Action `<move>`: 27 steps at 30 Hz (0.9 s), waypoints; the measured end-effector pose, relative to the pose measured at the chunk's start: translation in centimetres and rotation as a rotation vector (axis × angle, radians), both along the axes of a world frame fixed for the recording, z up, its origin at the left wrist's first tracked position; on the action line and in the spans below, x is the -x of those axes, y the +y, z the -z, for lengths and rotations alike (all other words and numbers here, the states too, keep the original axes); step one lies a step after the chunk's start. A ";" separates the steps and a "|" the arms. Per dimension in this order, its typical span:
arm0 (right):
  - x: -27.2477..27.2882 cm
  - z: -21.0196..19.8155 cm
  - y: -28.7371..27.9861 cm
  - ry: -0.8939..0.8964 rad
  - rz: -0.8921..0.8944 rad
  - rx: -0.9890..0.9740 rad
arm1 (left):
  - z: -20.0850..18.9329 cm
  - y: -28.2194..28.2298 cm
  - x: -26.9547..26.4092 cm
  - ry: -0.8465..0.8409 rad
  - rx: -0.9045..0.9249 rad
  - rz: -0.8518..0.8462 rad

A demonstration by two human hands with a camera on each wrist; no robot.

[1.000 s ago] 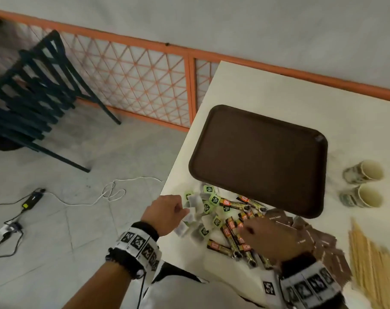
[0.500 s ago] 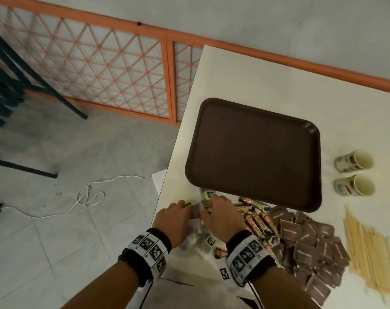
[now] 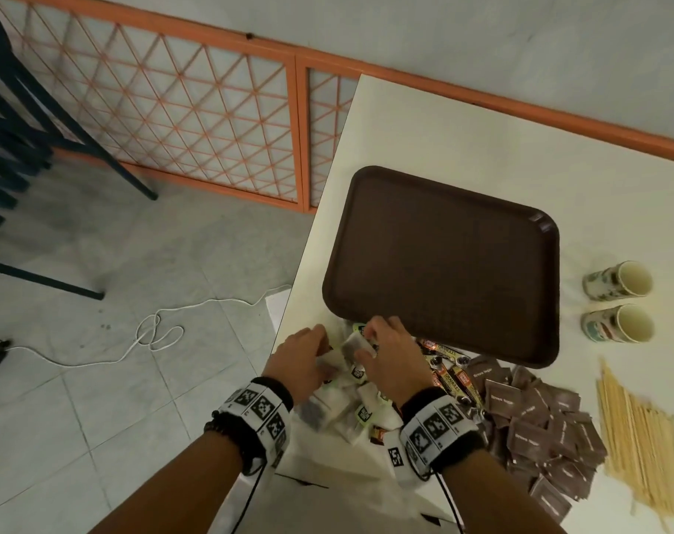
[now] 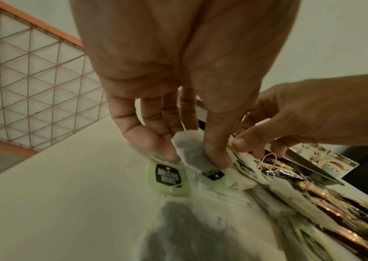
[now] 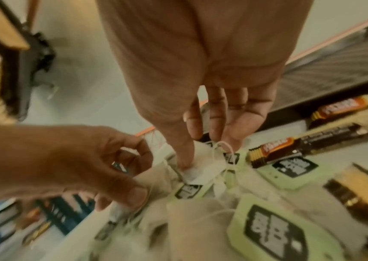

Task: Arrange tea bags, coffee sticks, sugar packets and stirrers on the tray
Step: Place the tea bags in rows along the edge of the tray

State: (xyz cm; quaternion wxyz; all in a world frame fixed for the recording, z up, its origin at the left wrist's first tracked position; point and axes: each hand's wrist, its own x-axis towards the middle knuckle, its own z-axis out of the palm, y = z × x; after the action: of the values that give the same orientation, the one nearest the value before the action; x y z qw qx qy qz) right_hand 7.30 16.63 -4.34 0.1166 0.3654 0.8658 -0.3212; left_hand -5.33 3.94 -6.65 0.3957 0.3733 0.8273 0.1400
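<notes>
The brown tray (image 3: 443, 264) lies bare on the white table. At its near edge is a pile of tea bags (image 3: 347, 406) with green tags. My left hand (image 3: 320, 350) pinches a tea bag (image 4: 189, 151) between thumb and fingers. My right hand (image 3: 366, 341) is close beside it and pinches a tea bag (image 5: 200, 170) with a looped string. Coffee sticks (image 3: 449, 373) lie right of the tea bags, then brown sugar packets (image 3: 539, 429), then wooden stirrers (image 3: 636, 437). My hands hide part of the tea bag pile.
Two paper cups (image 3: 616, 281) (image 3: 616, 323) lie on their sides right of the tray. The table's left edge (image 3: 289, 321) runs just left of my left hand. An orange lattice fence (image 3: 173, 121), a dark chair (image 3: 15, 148) and a floor cable (image 3: 154, 333) are beyond.
My right hand has moved left from the coffee sticks to the tea bags and met my left hand. Both hands now pinch tea bags in the pile.
</notes>
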 end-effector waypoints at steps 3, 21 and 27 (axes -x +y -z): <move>0.3 0.1 -0.5 -0.062 -0.130 -0.080 | 0.4 0.2 -0.2 -0.028 -0.010 -0.039; 1.6 0.4 -2.4 -0.167 -0.288 -0.218 | -0.5 -1.6 0.9 -0.134 -0.097 -0.153; 1.8 0.5 -1.2 -0.171 -0.266 -0.139 | -1.1 -1.5 1.3 -0.293 -0.037 -0.207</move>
State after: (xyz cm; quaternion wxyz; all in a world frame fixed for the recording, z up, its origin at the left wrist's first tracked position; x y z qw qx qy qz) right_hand 5.52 15.45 -4.86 0.2059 0.2810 0.9135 -0.2100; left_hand -6.66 2.46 -5.56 0.4887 0.2689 0.7920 0.2483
